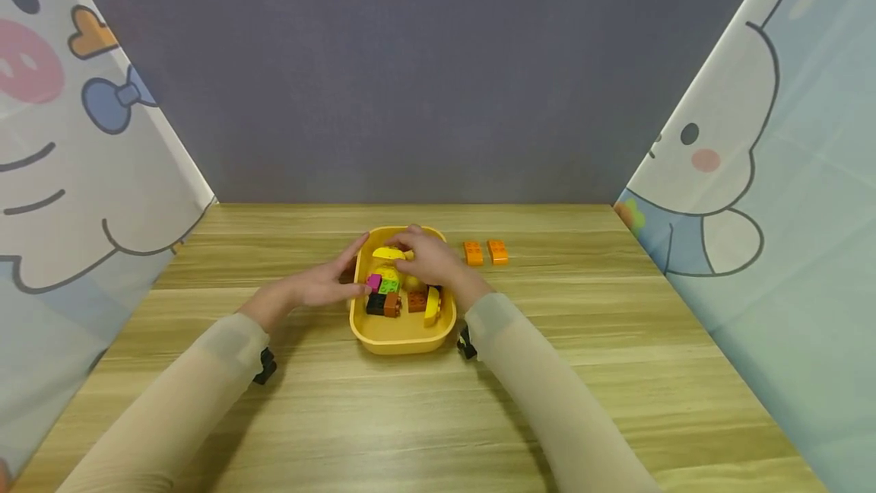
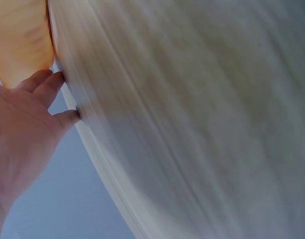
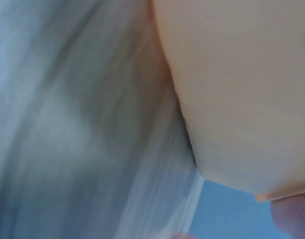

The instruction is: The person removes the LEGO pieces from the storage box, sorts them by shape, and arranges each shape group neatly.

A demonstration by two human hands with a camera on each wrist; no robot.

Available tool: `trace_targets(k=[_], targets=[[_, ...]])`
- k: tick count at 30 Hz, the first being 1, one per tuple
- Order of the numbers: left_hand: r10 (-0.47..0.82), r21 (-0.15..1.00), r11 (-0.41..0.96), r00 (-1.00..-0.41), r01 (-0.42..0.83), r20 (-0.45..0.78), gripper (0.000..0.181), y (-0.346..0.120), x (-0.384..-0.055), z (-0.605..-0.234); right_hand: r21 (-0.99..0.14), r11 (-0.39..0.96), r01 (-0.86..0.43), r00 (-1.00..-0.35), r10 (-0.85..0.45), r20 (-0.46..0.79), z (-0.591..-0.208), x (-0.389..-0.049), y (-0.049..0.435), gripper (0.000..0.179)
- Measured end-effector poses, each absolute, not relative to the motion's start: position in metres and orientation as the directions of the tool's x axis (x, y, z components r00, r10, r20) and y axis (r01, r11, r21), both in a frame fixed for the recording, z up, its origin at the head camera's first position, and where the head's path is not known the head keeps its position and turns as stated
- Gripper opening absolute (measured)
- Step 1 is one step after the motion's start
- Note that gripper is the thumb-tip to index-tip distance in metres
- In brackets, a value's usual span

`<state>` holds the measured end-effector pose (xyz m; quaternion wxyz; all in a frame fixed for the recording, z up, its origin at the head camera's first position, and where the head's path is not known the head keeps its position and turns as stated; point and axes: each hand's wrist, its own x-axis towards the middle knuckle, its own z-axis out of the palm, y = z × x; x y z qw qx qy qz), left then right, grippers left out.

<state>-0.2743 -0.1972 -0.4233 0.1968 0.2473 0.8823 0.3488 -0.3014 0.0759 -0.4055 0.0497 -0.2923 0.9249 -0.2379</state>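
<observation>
A yellow basket stands on the wooden table with several toy building bricks inside. Reaching over its right rim, my right hand pinches a yellow curved brick between fingers and thumb. My left hand lies against the basket's left rim, fingers and thumb extended and apart; in the left wrist view its lower fingers touch the tabletop beside the basket. In the basket lie a magenta brick, a green brick, a black brick, brown bricks and another yellow curved brick.
To the right of the basket, two orange bricks lie side by side on the table. A dark grey panel rises behind the table, with cartoon-printed sheets at both sides. The right wrist view is mostly filled by the basket's outer wall.
</observation>
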Motion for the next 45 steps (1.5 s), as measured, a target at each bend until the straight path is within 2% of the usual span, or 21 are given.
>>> trace_targets(k=[7,16,22,30,37,45], targets=[[0.575,0.713,0.635,-0.798,0.297,-0.18,0.111,-0.198,-0.275,-0.424,-0.648,0.572,-0.504,-0.821,-0.551,0.152,-0.405,-0.304,0.083,0.037],[0.562,0.694,0.654,-0.808,0.301,-0.179,0.112,-0.197,-0.276,-0.421,-0.707,0.503,-0.497,-0.822,-0.533,0.199,-0.392,-0.3,0.097,0.045],[0.562,0.68,0.662,-0.81,0.316,-0.17,0.111,-0.196,-0.275,-0.42,-0.783,0.407,-0.47,-0.824,-0.519,0.225,-0.389,-0.292,0.121,0.035],[0.552,0.664,0.677,-0.816,0.319,-0.172,0.112,-0.197,-0.275,-0.421,-0.833,0.307,-0.459,-0.804,-0.542,0.243,-0.391,-0.277,0.152,0.049],[0.557,0.667,0.674,-0.812,0.317,-0.177,0.112,-0.197,-0.276,-0.421,-0.834,0.32,-0.45,-0.813,-0.533,0.234,-0.394,-0.269,0.174,0.055],[0.56,0.676,0.666,-0.81,0.315,-0.175,0.113,-0.198,-0.278,-0.423,-0.814,0.359,-0.456,-0.829,-0.505,0.241,-0.395,-0.264,0.188,0.04]])
